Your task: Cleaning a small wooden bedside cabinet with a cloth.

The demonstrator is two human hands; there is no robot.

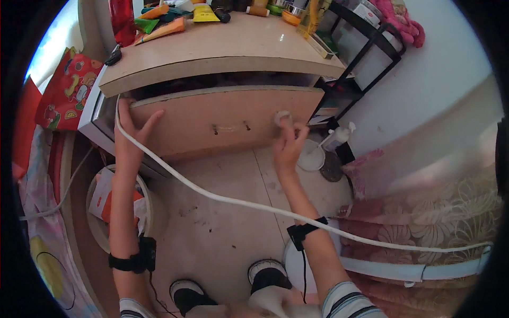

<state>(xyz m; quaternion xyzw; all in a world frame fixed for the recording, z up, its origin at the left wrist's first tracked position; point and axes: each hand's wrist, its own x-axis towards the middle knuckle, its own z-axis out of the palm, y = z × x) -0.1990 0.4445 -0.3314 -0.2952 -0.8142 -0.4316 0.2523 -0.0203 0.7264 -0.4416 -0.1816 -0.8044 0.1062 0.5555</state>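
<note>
A wooden drawer front [187, 115] tilts forward below the top of a light wood cabinet [238, 43], with a dark gap above it. My left hand [133, 123] grips the drawer front's left end, thumb on the face and fingers at the edge. Near the right end, my right hand [289, 145] pinches a small whitish wad [282, 116], perhaps tissue or cloth, against the face. Between the hands sits a clear drawer handle [230, 128] with two dark screw fittings. A white cable [206, 192] passes in front of my left wrist and over my right forearm.
Tubes [204, 14] and bottles crowd the cabinet top. A black metal rack [368, 75] stands at the right wall. On the floor are a waste bin [149, 198] with rubbish inside, a white tub [311, 157] and a pump bottle [338, 138]. A patterned curtain [405, 222] hangs at right.
</note>
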